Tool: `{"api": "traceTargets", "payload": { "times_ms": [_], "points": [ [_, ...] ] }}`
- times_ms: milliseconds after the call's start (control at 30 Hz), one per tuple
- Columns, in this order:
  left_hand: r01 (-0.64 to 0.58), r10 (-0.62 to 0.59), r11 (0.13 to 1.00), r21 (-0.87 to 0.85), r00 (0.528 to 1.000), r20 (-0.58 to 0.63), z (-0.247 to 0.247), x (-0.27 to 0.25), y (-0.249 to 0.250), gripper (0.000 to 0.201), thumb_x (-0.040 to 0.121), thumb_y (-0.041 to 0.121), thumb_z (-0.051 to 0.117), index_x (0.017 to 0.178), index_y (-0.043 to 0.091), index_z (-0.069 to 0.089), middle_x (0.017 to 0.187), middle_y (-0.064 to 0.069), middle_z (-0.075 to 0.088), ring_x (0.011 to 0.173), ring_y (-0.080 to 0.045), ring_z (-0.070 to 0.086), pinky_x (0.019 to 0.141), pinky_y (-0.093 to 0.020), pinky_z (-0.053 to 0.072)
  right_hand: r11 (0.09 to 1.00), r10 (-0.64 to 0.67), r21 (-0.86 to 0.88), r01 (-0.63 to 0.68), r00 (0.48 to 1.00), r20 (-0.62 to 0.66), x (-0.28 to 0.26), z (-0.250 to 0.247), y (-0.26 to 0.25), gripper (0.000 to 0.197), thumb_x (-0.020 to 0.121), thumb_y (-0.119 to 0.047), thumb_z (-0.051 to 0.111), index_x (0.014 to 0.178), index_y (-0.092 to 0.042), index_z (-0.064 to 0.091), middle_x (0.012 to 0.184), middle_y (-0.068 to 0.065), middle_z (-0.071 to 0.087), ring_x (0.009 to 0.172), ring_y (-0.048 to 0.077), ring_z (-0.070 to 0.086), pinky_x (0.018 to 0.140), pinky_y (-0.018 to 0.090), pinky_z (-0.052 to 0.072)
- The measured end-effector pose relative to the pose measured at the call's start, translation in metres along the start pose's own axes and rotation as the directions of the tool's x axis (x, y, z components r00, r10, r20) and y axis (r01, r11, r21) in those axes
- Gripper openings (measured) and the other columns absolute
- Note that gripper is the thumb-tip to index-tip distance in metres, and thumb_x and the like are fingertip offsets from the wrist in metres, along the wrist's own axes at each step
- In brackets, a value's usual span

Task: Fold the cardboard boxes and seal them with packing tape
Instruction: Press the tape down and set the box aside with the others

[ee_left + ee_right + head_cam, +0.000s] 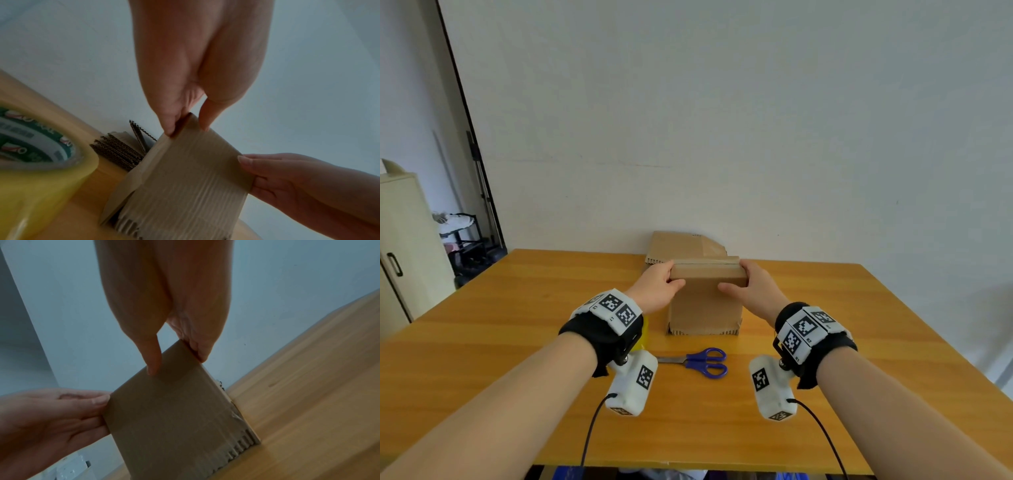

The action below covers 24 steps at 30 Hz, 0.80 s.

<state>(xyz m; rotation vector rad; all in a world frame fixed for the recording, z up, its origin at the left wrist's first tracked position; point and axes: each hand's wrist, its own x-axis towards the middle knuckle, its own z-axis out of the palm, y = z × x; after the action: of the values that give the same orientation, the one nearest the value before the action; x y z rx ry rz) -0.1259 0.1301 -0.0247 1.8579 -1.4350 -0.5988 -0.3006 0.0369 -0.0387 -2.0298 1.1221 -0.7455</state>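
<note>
A small brown cardboard box (705,305) stands upright on the wooden table (517,325), its top flaps folded shut. My left hand (659,286) grips its upper left corner, thumb on the near face and fingers over the top. My right hand (751,286) grips the upper right corner the same way. The left wrist view shows the box (185,178) pinched at its top edge, with a roll of yellowish packing tape (37,162) close by on the left. In the right wrist view the box (174,418) rests with its bottom flaps on the table.
Blue-handled scissors (702,362) lie on the table just in front of the box. Several flattened cardboard boxes (685,248) are stacked behind it against the white wall. A cabinet (400,246) and a dark rack (465,240) stand off the table's left side.
</note>
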Motion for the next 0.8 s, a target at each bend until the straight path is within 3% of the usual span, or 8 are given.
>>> {"api": "traceTargets", "payload": {
  "times_ms": [67,167,267,367,467,633,800],
  "points": [
    [-0.006,0.006,1.0,-0.018,1.0,0.001,0.0,0.002,-0.003,0.05,0.096,0.02,0.052,0.141,0.008,0.033,0.141,-0.006,0.046,0.133,-0.023,0.041,0.109,-0.033,0.034,1.0,0.007,-0.008,-0.007,1.0,0.024,-0.001,0.0,-0.003,0.062,0.086,-0.03,0.068,0.138,-0.012,0.039,0.127,0.006,0.055,0.108,0.018,0.053,0.088,0.028,0.047],
    [0.034,-0.035,0.998,0.043,0.999,0.018,-0.005,0.005,-0.002,0.081,0.092,0.032,0.058,0.15,0.01,0.006,0.153,-0.006,0.028,0.14,-0.022,0.03,0.113,-0.035,0.026,0.995,0.015,-0.097,-0.008,0.997,0.071,-0.002,-0.002,-0.008,0.069,0.089,-0.034,0.063,0.144,-0.01,0.028,0.137,0.009,0.047,0.117,0.02,0.049,0.091,0.026,0.041],
    [-0.043,0.03,0.947,0.317,0.999,0.046,-0.006,0.005,0.002,0.092,0.091,0.043,0.056,0.151,0.015,-0.007,0.159,-0.006,-0.002,0.147,-0.022,0.004,0.118,-0.037,0.013,0.951,-0.09,-0.291,0.105,0.994,0.065,-0.003,-0.003,-0.018,0.072,0.096,-0.037,0.049,0.151,-0.009,0.013,0.159,0.006,0.015,0.144,0.021,0.021,0.113,0.031,0.023],
    [-0.171,0.115,0.79,0.589,0.985,0.132,-0.002,0.009,0.002,0.081,0.094,0.053,0.041,0.152,0.02,-0.005,0.156,0.0,-0.023,0.144,-0.017,-0.019,0.119,-0.041,0.0,0.836,-0.204,-0.479,0.268,0.962,0.182,-0.001,0.003,-0.025,0.061,0.101,-0.035,0.031,0.153,-0.015,0.006,0.161,0.001,-0.001,0.148,0.014,0.0,0.12,0.034,0.004],
    [-0.224,0.16,0.713,0.665,0.975,0.157,0.002,0.014,-0.001,0.072,0.097,0.053,0.029,0.152,0.021,-0.004,0.156,0.005,-0.02,0.144,-0.013,-0.017,0.117,-0.035,-0.002,0.771,-0.199,-0.559,0.305,0.949,0.245,0.003,0.009,-0.026,0.054,0.103,-0.035,0.021,0.153,-0.018,0.009,0.161,-0.002,0.003,0.148,0.013,-0.001,0.12,0.035,0.0],
    [-0.249,0.234,0.782,0.572,0.967,0.101,0.011,0.015,-0.01,0.063,0.099,0.046,0.03,0.152,0.02,0.006,0.159,0.007,0.001,0.146,-0.008,-0.002,0.115,-0.025,0.002,0.728,-0.249,-0.607,0.319,0.948,0.2,0.003,0.017,-0.019,0.052,0.103,-0.038,0.021,0.152,-0.02,0.019,0.159,-0.004,0.017,0.147,0.012,0.01,0.119,0.034,0.003],
    [-0.23,0.191,0.797,0.559,0.973,0.127,0.006,0.015,-0.006,0.066,0.099,0.047,0.031,0.152,0.019,0.005,0.159,0.006,-0.002,0.145,-0.007,-0.004,0.115,-0.025,0.004,0.773,-0.197,-0.565,0.287,0.956,0.216,0.006,0.004,-0.017,0.059,0.102,-0.047,0.023,0.153,-0.018,0.017,0.16,-0.001,0.014,0.147,0.013,0.008,0.118,0.031,0.006]
  ]
}}
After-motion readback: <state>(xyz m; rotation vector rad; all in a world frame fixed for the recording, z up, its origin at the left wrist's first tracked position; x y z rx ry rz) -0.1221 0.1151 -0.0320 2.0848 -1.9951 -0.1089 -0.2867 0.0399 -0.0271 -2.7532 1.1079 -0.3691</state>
